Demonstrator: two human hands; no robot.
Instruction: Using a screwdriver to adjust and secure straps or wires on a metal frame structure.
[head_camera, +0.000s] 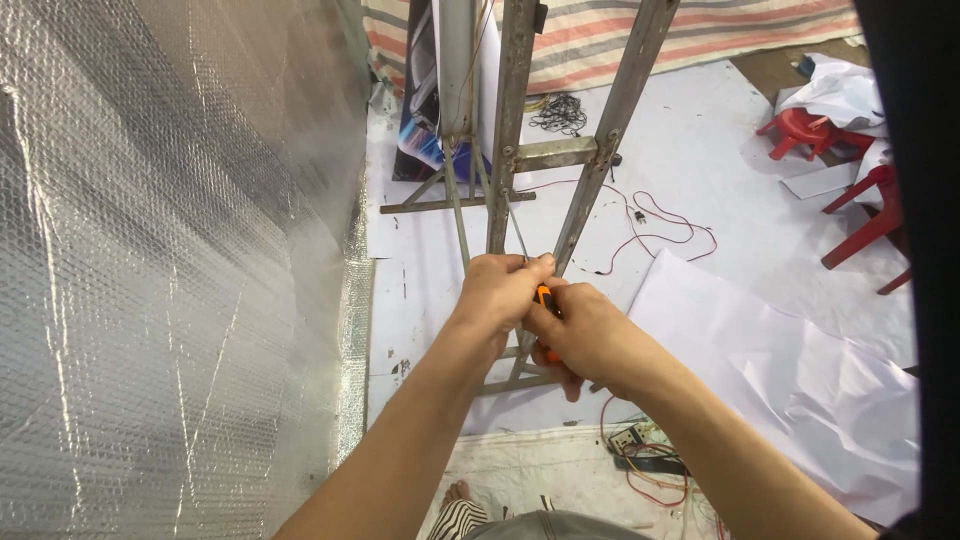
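Both my hands meet in front of a metal ladder (512, 120), seen from high up on it. My left hand (500, 290) pinches a thin wire (519, 235) that runs up along the ladder's rail. My right hand (580, 335) is closed around an orange-handled tool (544, 297), of which only a bit of the handle shows between the two hands. The tool's tip is hidden by my fingers.
A silver bubble-foil sheet (170, 260) covers the wall at left. Below lie white floor sheets (780, 360), loose red wires (660, 235), a coil of black cable (558, 112), a power strip (640, 445), red plastic stools (800, 130) at right, and my foot (456, 492).
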